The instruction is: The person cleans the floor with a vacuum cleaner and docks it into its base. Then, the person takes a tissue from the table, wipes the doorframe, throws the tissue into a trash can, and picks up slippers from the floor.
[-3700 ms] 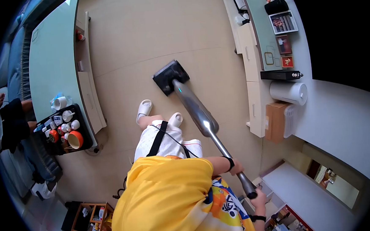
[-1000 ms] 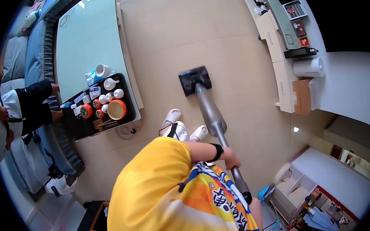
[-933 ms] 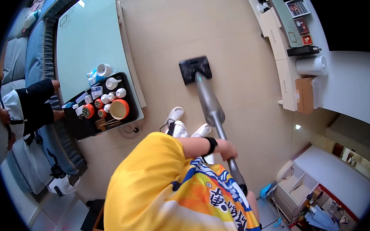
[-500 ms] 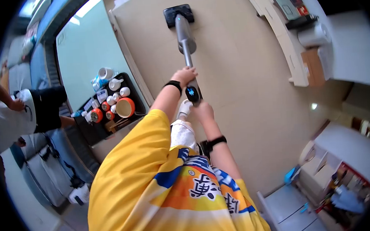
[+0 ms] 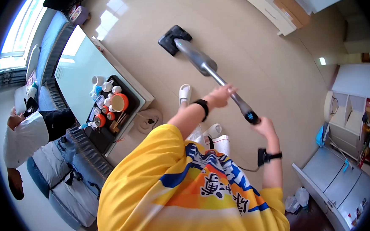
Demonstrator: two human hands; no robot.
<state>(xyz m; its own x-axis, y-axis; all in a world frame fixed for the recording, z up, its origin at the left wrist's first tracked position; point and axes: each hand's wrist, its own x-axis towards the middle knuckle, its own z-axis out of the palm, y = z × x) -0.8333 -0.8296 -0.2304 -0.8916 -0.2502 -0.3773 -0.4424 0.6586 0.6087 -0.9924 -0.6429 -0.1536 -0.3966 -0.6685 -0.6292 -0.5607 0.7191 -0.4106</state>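
Note:
A grey stick floor cleaner (image 5: 196, 57) slants across the floor, its black head (image 5: 174, 40) flat on the tiles at upper centre. My left hand (image 5: 220, 96) is closed round its thin tube, with fingertips showing past the far side. Lower right, my right hand (image 5: 265, 126) grips the end of the handle, beside a small lit display (image 5: 251, 116). Both wrists wear black bands. Below the tube are my feet in white slippers.
At left, a glass-topped table (image 5: 80, 64) bears a black tray of cups and jars. Another person (image 5: 27, 135) is by the blue sofa (image 5: 50, 96). A cabinet (image 5: 267, 9) stands upper right; shelves (image 5: 346, 114) and plastic bags (image 5: 298, 198) are at right.
The view has turned, bringing the window into sight. Since half a second ago, the cleaner has tilted, its head lower and left, its handle lower and right; my hands are farther apart along it.

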